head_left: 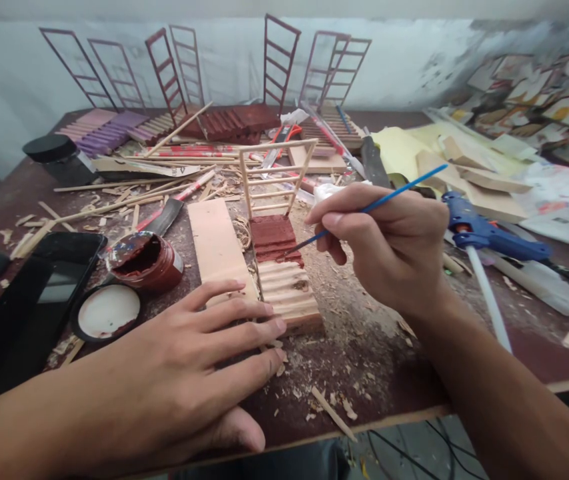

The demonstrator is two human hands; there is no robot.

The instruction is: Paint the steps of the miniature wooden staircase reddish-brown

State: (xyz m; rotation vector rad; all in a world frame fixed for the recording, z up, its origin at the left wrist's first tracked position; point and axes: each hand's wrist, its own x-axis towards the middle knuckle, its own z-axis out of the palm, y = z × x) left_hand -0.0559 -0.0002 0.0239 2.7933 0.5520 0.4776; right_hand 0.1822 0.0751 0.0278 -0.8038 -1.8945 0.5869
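Head view: the right hand (391, 240) pinches a slanted blue brush (407, 187); the left hand (189, 357) spreads palm-down.

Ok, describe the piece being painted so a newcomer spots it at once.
On the dark red table, look between the left hand and right hand. There sits a ridged block with a pale ladder-like frame at its far end. Unlike the flat pale board beside it, it is part red, part bare wood.
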